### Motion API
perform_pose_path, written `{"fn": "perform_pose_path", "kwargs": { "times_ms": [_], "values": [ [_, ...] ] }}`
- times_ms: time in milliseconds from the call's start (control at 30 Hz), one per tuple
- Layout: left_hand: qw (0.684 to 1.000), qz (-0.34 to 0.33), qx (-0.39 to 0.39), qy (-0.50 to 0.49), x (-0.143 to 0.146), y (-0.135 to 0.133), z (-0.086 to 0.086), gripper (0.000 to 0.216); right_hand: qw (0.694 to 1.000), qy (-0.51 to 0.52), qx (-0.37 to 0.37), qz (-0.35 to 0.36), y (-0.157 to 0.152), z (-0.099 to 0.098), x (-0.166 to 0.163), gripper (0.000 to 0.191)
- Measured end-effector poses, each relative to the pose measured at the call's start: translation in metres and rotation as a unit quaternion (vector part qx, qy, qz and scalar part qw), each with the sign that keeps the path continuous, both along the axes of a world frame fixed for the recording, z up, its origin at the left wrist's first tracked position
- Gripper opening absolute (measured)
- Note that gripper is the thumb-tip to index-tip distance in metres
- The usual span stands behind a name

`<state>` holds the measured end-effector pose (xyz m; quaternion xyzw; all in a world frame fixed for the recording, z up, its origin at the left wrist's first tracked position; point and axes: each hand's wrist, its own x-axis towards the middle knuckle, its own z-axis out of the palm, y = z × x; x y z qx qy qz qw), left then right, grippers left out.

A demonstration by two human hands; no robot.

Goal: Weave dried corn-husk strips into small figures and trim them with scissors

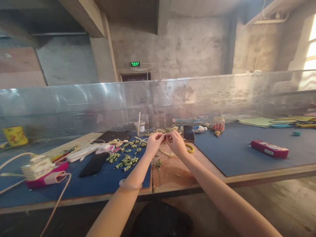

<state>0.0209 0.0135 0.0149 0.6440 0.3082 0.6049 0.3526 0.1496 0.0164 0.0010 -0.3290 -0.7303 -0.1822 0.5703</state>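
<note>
Left hand [156, 143] and right hand [176, 143] meet, fingertips pinched around a small piece [165, 136] too tiny to identify, above the table [179, 179], with green clusters [127, 161] lying left and a yellow ring [192, 150] just right.

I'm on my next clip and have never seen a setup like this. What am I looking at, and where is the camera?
There is no machine here: these are a person's bare left hand and right hand. The single picture comes from a camera worn on their head, looking forward and down.

On the table lie loose green clumps and a flat black object, both left of the hands. A clear cup with a straw stands farther back, and a magenta box lies off to the right.

The fingers of both hands meet over the brown panel; anything between them is too small to identify.
</note>
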Motion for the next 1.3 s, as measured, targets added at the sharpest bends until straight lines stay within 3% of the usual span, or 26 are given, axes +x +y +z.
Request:
{"fn": "perform_pose_path", "kwargs": {
  "times_ms": [233, 467, 800, 1300],
  "values": [
    [0.993, 0.063, 0.08, 0.061, -0.002, -0.004, 0.001, 0.024, 0.992, 0.085, -0.067, 0.063, 0.003, 0.0, -0.002, 0.007],
    [0.951, 0.145, 0.19, 0.194, -0.003, -0.007, 0.0, 0.019, 0.985, 0.116, -0.098, 0.083, 0.004, 0.0, -0.001, 0.008],
    [0.949, 0.161, 0.18, 0.205, -0.005, 0.0, -0.003, 0.018, 0.995, 0.066, -0.059, 0.056, 0.008, -0.003, 0.003, 0.011],
    [0.948, 0.177, 0.152, 0.217, -0.008, 0.006, -0.003, 0.014, 0.998, -0.019, -0.062, 0.018, 0.009, 0.002, 0.007, 0.01]
  ]
}}
